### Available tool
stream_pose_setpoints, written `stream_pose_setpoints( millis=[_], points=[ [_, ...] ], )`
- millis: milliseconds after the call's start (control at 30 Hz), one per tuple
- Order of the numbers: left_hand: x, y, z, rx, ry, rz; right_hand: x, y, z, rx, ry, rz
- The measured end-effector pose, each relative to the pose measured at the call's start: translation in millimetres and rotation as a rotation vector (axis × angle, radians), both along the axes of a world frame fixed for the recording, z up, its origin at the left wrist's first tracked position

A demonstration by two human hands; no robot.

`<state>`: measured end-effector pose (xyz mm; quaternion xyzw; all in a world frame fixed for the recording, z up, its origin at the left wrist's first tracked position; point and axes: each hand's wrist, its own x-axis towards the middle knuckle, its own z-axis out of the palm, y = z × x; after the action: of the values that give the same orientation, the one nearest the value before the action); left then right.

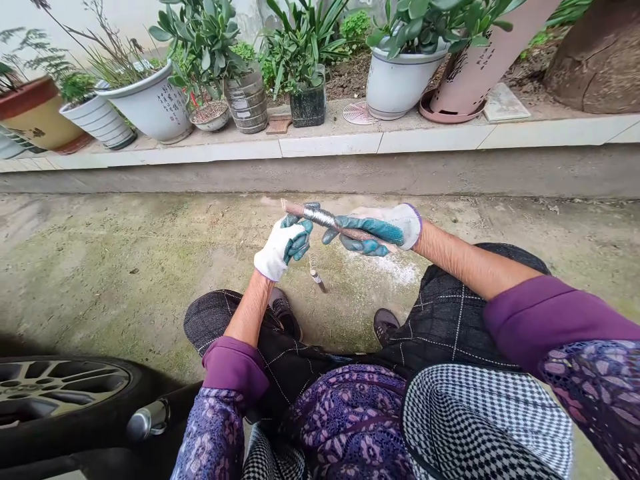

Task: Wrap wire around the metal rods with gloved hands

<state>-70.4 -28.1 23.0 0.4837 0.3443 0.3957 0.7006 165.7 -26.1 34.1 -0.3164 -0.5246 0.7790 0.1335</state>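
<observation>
Both my hands wear white gloves with blue-green coated palms and fingers. Between them lies a reddish-brown wooden stick [293, 207], slightly tilted, its left end higher. Shiny silver wire [320, 216] is wound in a band around its middle. My left hand [286, 243] is closed at the stick's left part, just beside the wire band. Palm up, my right hand [373, 230] has its fingers wrapped around the right part. A small dark cylinder with a pale end [317, 279] is on the concrete below my hands; its kind is unclear.
White powder [395, 268] is scattered on the concrete floor. Ahead runs a low tiled ledge [330, 145] lined with several potted plants, including a white pot [403, 80]. A car wheel [65, 387] is at the lower left. My knees flank the work space.
</observation>
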Motion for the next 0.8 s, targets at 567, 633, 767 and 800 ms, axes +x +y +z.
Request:
stream_pose_setpoints(
  millis=[567, 633, 767, 800],
  points=[
    [17.0, 8.2, -10.1, 0.011, 0.101, 0.158, -37.0, 5.4, 12.2, 0.773, -0.647, -0.298],
    [14.5, 5.6, -7.6, -0.003, 0.084, 0.097, -30.7, 1.9, 16.2, 0.479, -0.390, -0.174],
    [16.2, 0.1, -5.9, 0.027, 0.165, 0.087, -24.8, -2.0, 10.6, 0.276, -0.236, -0.037],
    [18.2, 0.1, -6.9, 0.036, 0.182, 0.132, -26.8, -1.3, 7.2, 0.341, -0.306, -0.072]
  ],
)
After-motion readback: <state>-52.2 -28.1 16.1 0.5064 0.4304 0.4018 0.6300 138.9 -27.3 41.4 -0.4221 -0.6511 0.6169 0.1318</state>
